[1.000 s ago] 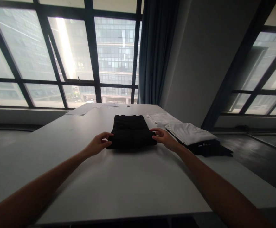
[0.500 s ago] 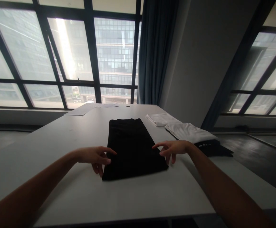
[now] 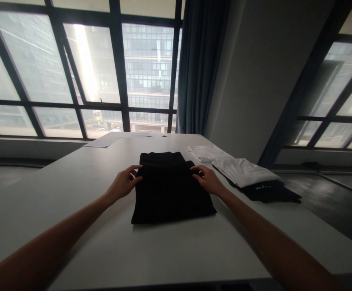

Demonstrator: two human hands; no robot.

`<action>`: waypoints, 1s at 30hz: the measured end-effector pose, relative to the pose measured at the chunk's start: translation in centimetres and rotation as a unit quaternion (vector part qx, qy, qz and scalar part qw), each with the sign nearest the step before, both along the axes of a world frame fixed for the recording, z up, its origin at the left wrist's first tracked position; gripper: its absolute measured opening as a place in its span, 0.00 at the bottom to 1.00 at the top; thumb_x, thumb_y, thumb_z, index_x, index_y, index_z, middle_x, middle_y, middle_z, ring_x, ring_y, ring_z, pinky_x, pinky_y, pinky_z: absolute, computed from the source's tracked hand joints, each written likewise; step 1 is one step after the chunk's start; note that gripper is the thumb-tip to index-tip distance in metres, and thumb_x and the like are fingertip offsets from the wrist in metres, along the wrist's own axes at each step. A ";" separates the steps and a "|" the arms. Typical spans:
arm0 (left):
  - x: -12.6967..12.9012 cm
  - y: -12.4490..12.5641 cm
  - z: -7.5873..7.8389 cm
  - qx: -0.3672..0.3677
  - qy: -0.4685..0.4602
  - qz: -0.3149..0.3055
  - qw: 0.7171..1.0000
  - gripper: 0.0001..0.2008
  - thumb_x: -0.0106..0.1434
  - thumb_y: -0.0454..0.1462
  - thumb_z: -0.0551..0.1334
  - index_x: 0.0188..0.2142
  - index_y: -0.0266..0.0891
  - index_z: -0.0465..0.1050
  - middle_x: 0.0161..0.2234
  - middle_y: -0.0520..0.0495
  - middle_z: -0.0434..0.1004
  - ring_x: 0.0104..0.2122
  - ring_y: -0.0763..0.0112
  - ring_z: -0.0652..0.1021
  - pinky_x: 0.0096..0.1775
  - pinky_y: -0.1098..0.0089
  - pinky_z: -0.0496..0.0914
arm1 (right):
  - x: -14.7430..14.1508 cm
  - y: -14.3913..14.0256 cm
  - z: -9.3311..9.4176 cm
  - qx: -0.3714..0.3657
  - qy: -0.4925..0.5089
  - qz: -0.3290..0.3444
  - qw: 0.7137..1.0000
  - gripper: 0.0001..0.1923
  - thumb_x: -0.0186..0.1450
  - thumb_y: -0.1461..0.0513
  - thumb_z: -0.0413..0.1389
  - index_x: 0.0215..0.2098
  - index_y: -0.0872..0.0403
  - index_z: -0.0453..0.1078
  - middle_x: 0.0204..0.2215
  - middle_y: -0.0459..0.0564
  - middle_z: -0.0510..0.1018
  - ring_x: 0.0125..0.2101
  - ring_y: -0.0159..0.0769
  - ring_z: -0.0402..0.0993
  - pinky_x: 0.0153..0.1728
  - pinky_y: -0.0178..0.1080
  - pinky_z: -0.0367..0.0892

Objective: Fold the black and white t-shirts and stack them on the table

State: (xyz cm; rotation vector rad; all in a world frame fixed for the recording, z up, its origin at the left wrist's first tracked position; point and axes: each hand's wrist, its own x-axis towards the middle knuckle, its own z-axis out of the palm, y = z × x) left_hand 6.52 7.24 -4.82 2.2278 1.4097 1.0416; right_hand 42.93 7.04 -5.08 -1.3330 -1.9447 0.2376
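Note:
A folded black garment point(image 3: 172, 198) lies on the white table in front of me; its exact kind does not show. My left hand point(image 3: 124, 182) grips its left edge, thumb and index finger pinched on the fabric. On the opposite edge, my right hand point(image 3: 207, 180) pinches the cloth in the same way. Between the two hands the top layer is slightly raised, and a fold runs across the garment. The far end of the garment lies flat beyond my fingers.
To the right lie a folded white cloth point(image 3: 207, 153) and a white garment point(image 3: 245, 171) on top of black fabric point(image 3: 266, 192). Paper sheets point(image 3: 103, 140) rest at the table's point(image 3: 85, 173) far left. Behind are windows and a blue curtain point(image 3: 198, 81).
Both hands have moved forward along the garment's sides, from near its front corners to about its middle. Their fingers have closed on the fabric, which is now ruffled across.

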 end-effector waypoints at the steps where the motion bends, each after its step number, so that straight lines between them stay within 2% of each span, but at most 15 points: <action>1: -0.1 0.1 -0.1 0.005 0.014 0.009 1.000 0.24 0.61 0.46 0.59 0.56 0.42 0.69 0.33 0.51 0.76 0.28 0.67 0.78 0.36 0.65 0.72 | -0.3 0.0 -0.1 0.022 -0.022 -0.010 0.999 0.13 0.63 0.65 0.56 0.47 0.53 0.74 0.44 0.52 0.77 0.44 0.40 0.74 0.51 0.45 0.67; 3: 0.1 0.1 -0.3 0.000 0.069 0.030 0.997 0.24 0.62 0.43 0.59 0.57 0.42 0.68 0.35 0.49 0.77 0.30 0.65 0.78 0.38 0.63 0.73 | -1.2 -0.1 -0.3 0.002 -0.076 -0.031 0.997 0.14 0.64 0.67 0.54 0.47 0.55 0.74 0.45 0.56 0.77 0.48 0.43 0.73 0.54 0.45 0.65; 6: 1.1 -1.1 -0.2 0.043 0.163 0.057 0.984 0.25 0.63 0.42 0.59 0.59 0.40 0.68 0.47 0.39 0.77 0.45 0.54 0.78 0.47 0.56 0.71 | -2.6 -0.9 -0.2 -0.059 -0.149 -0.070 0.985 0.18 0.68 0.62 0.51 0.54 0.58 0.72 0.50 0.62 0.75 0.50 0.47 0.72 0.54 0.46 0.64; 8: 2.4 -2.6 0.1 0.099 0.186 0.007 0.977 0.23 0.68 0.43 0.55 0.60 0.40 0.68 0.56 0.37 0.73 0.55 0.50 0.72 0.55 0.52 0.66 | -3.5 -1.8 0.0 -0.038 -0.178 -0.086 0.980 0.23 0.71 0.55 0.48 0.60 0.56 0.68 0.57 0.63 0.71 0.56 0.50 0.67 0.57 0.49 0.60; 9: 3.0 -3.3 0.1 0.113 0.191 -0.046 0.974 0.23 0.70 0.45 0.52 0.61 0.41 0.67 0.60 0.39 0.70 0.59 0.52 0.69 0.59 0.51 0.61 | -4.0 -2.2 0.0 -0.021 -0.191 -0.077 0.978 0.26 0.72 0.52 0.46 0.62 0.55 0.66 0.61 0.61 0.67 0.60 0.51 0.63 0.60 0.50 0.56; 11: 4.1 -4.6 -0.4 0.093 0.202 -0.154 0.963 0.25 0.72 0.48 0.50 0.64 0.45 0.63 0.65 0.43 0.64 0.64 0.55 0.63 0.65 0.50 0.52 | -4.7 -2.9 -0.4 -0.021 -0.221 -0.030 0.975 0.31 0.72 0.47 0.44 0.67 0.52 0.60 0.67 0.57 0.58 0.66 0.51 0.51 0.65 0.53 0.46; 12: 4.4 -5.0 -0.8 0.065 0.210 -0.190 0.957 0.27 0.71 0.50 0.51 0.66 0.46 0.60 0.67 0.45 0.60 0.66 0.55 0.60 0.66 0.49 0.48 | -4.9 -3.1 -0.8 -0.047 -0.236 -0.001 0.971 0.33 0.71 0.45 0.43 0.69 0.51 0.57 0.69 0.55 0.54 0.68 0.50 0.46 0.66 0.54 0.42; 14: 4.6 -5.3 -1.8 0.001 0.221 -0.220 0.950 0.31 0.70 0.53 0.52 0.69 0.48 0.54 0.70 0.46 0.51 0.69 0.54 0.53 0.66 0.47 0.45 | -5.1 -3.3 -1.7 -0.123 -0.257 0.039 0.958 0.36 0.71 0.41 0.40 0.71 0.49 0.51 0.71 0.52 0.49 0.70 0.49 0.39 0.67 0.55 0.37; 16: 4.1 -5.1 -2.6 -0.040 0.220 -0.225 0.948 0.32 0.70 0.54 0.52 0.70 0.49 0.50 0.71 0.46 0.47 0.69 0.53 0.49 0.67 0.47 0.43 | -5.0 -3.3 -2.3 -0.178 -0.261 0.051 0.947 0.38 0.70 0.39 0.38 0.72 0.48 0.48 0.71 0.51 0.45 0.70 0.48 0.36 0.67 0.55 0.36; 19: 2.8 -4.2 -2.8 -0.051 0.210 -0.255 0.942 0.33 0.69 0.53 0.54 0.70 0.50 0.49 0.71 0.47 0.46 0.70 0.54 0.49 0.67 0.48 0.44 | -4.4 -3.2 -2.3 -0.194 -0.250 0.061 0.947 0.40 0.69 0.38 0.37 0.72 0.48 0.47 0.72 0.50 0.43 0.70 0.49 0.34 0.67 0.56 0.35; 21: 1.7 -3.2 -2.6 -0.040 0.203 -0.257 0.944 0.31 0.70 0.52 0.53 0.69 0.50 0.52 0.70 0.47 0.48 0.69 0.56 0.50 0.67 0.50 0.45 | -3.7 -2.9 -1.9 -0.195 -0.240 0.076 0.948 0.40 0.69 0.38 0.38 0.71 0.50 0.49 0.71 0.52 0.46 0.70 0.48 0.38 0.67 0.54 0.39; 23: 0.7 -1.9 -2.5 -0.027 0.204 -0.220 0.954 0.29 0.71 0.51 0.52 0.68 0.48 0.55 0.70 0.46 0.50 0.69 0.57 0.51 0.67 0.50 0.43 | -2.9 -2.4 -1.6 -0.170 -0.224 0.073 0.957 0.39 0.70 0.41 0.39 0.71 0.53 0.51 0.71 0.54 0.48 0.70 0.46 0.41 0.67 0.52 0.42; 26: -0.4 -0.1 -2.9 -0.048 0.226 -0.160 0.960 0.30 0.71 0.52 0.49 0.68 0.45 0.54 0.71 0.45 0.47 0.70 0.57 0.48 0.67 0.49 0.41 | -2.0 -1.3 -1.6 -0.140 -0.215 0.039 0.966 0.35 0.72 0.45 0.41 0.71 0.52 0.50 0.71 0.54 0.47 0.70 0.44 0.39 0.67 0.53 0.38; 28: -0.8 0.7 -3.2 -0.071 0.234 -0.158 0.957 0.31 0.72 0.52 0.47 0.69 0.45 0.52 0.71 0.46 0.44 0.70 0.58 0.46 0.67 0.49 0.40 | -1.5 -0.6 -1.9 -0.174 -0.223 0.033 0.959 0.33 0.72 0.46 0.41 0.71 0.50 0.49 0.71 0.51 0.46 0.70 0.44 0.38 0.67 0.57 0.35; 30: -1.3 1.0 -3.1 -0.074 0.231 -0.175 0.954 0.29 0.72 0.51 0.47 0.69 0.45 0.52 0.71 0.47 0.44 0.70 0.59 0.46 0.67 0.50 0.40 | -0.8 -0.1 -1.9 -0.206 -0.223 0.042 0.952 0.31 0.72 0.48 0.41 0.70 0.50 0.52 0.71 0.51 0.48 0.70 0.45 0.42 0.67 0.57 0.38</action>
